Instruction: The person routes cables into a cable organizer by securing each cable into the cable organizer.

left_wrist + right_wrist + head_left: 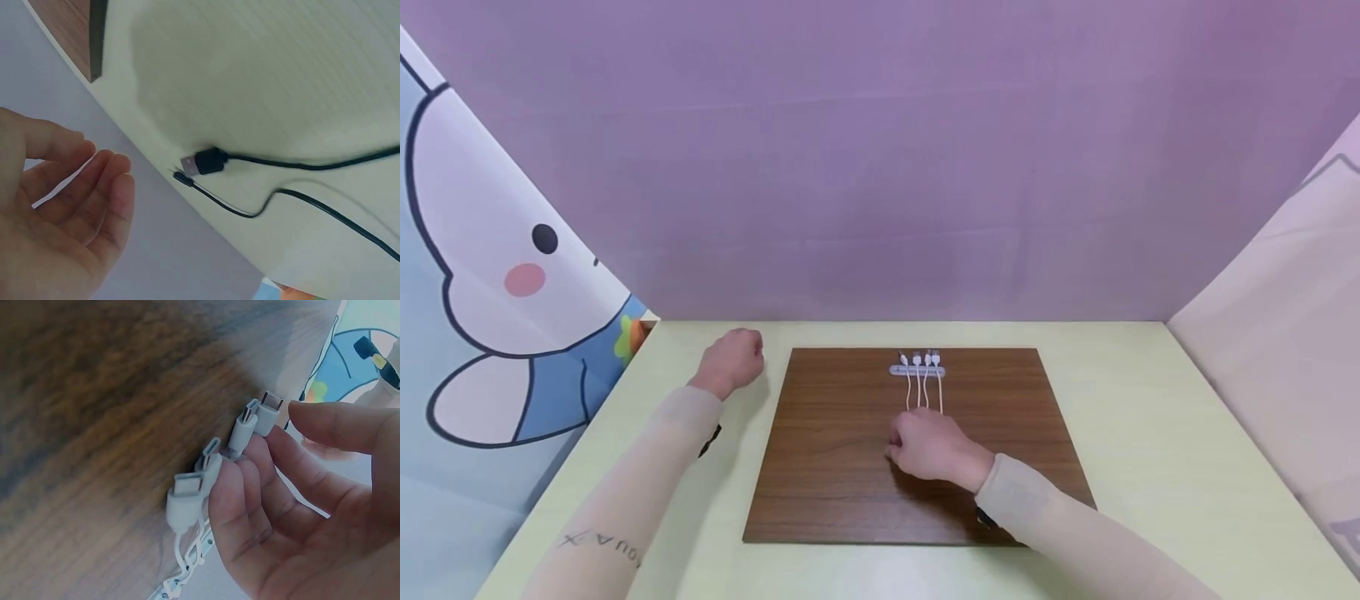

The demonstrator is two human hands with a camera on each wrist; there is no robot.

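My right hand [936, 446] is low over the brown wood-grain board [835, 450]. Several white charging cables [940, 392] run toward it from a pale cable clip strip [895, 369] near the board's far edge. In the right wrist view, white cable plugs [184, 509] lie beside my bent fingertips [226, 487], seemingly touching some of them; the thumb stays apart. Left of the board, my left hand [733, 362] is held loosely curled, with nothing in its fingers. Near it in the left wrist view lie a black USB plug [209, 161] and a slimmer black plug [182, 179].
Pale yellow tabletop [1150, 433] surrounds the board. A purple backdrop [887, 167] rises behind the far edge, and a cartoon-printed sheet [490, 350] borders the left side. On the right hangs a pale sheet [1292, 333]. Black cords [312, 167] trail from the two black plugs.
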